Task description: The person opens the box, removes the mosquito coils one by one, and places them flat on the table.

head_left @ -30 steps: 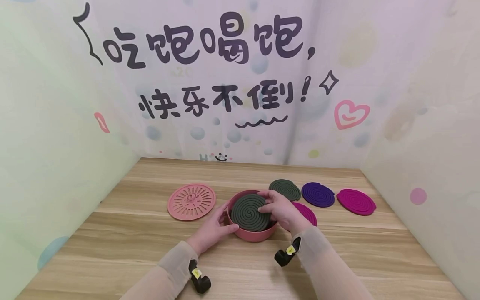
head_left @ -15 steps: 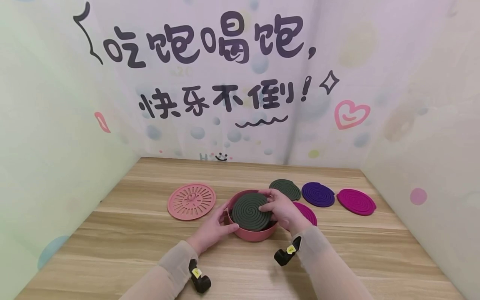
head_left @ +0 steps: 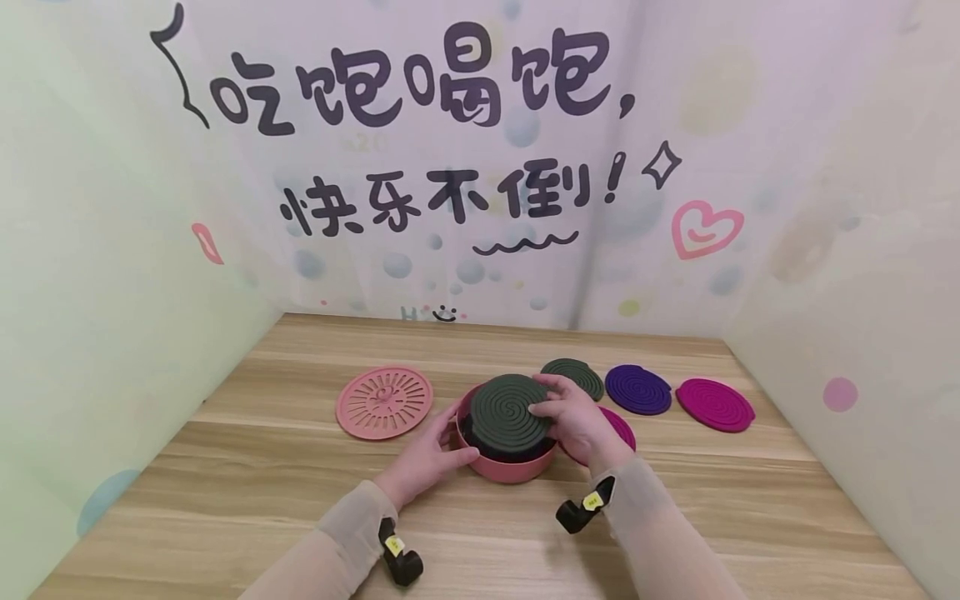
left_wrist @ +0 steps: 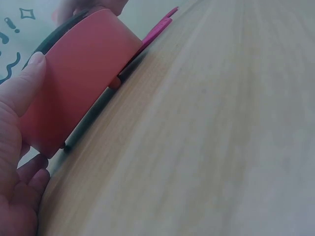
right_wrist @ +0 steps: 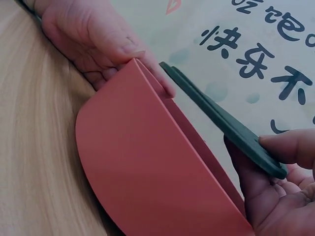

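Observation:
A round pink bowl stands on the wooden table. My left hand grips its left wall, thumb pressed on the outside. My right hand pinches the right edge of a dark green spiral coil and holds it tilted just above the bowl's rim. In the right wrist view the coil slants over the bowl, with my thumb on top of it and fingers beneath.
A pink slotted lid lies flat left of the bowl. Behind and to the right lie a dark green coil, a purple coil and a magenta coil. Another magenta coil is partly hidden behind my right hand. Printed walls enclose three sides.
The dark green coil lay down in the bowl a second ago. My right hand has raised it above the rim. The left hand and bowl have stayed put.

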Motion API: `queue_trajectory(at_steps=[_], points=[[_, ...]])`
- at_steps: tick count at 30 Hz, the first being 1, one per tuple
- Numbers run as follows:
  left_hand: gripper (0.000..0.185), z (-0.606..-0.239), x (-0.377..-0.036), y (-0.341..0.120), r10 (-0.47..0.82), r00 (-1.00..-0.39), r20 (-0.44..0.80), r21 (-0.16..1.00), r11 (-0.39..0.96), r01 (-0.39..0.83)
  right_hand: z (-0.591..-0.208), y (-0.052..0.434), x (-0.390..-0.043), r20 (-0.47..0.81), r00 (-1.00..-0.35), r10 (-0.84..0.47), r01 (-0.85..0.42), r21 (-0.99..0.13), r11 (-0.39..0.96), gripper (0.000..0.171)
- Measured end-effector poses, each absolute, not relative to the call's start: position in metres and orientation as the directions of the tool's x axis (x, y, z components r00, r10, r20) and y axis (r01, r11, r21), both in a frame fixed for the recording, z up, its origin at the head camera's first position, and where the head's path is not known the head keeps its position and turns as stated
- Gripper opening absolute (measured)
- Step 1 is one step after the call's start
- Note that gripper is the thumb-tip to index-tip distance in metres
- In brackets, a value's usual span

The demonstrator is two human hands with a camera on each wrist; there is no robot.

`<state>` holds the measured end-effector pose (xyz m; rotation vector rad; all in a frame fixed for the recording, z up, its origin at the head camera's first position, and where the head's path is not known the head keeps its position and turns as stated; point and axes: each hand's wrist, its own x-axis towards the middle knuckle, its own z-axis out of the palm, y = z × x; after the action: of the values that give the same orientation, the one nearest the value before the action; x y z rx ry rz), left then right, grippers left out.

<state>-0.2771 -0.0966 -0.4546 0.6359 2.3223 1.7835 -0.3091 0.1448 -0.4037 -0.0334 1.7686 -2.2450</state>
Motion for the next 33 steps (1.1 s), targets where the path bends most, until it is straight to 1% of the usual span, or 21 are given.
queue_trajectory(at_steps=[5, 8, 13, 16, 21, 33], points=[[0.079, -0.466, -0.283, -0.097, 0.409, -0.899, 0.157, 0.946, 0.2, 0.256, -0.401, 0.158, -0.309, -0.134, -0.959, -0.25, 0.199, -0.946, -0.257, 0.061], [0.078, -0.467, -0.283, -0.097, 0.41, -0.897, 0.164, 0.946, 0.194, 0.261, -0.401, 0.169, -0.309, -0.117, -0.963, -0.243, 0.185, -0.942, -0.281, 0.06], [0.078, -0.467, -0.282, -0.097, 0.395, -0.908, 0.142, 0.942, 0.228, 0.247, -0.402, 0.192, -0.308, -0.086, -0.969, -0.233, 0.158, -0.936, -0.313, 0.06], [0.077, -0.466, -0.282, -0.097, 0.394, -0.908, 0.142, 0.942, 0.227, 0.246, -0.402, 0.207, -0.307, -0.078, -0.975, -0.207, 0.144, -0.935, -0.325, 0.06], [0.077, -0.465, -0.281, -0.097, 0.398, -0.904, 0.157, 0.941, 0.217, 0.259, -0.404, 0.232, -0.304, -0.083, -0.983, -0.165, 0.133, -0.936, -0.326, 0.059], [0.078, -0.467, -0.282, -0.097, 0.4, -0.901, 0.17, 0.935, 0.225, 0.276, -0.411, 0.279, -0.294, -0.114, -0.986, -0.118, 0.15, -0.919, -0.364, 0.054]])
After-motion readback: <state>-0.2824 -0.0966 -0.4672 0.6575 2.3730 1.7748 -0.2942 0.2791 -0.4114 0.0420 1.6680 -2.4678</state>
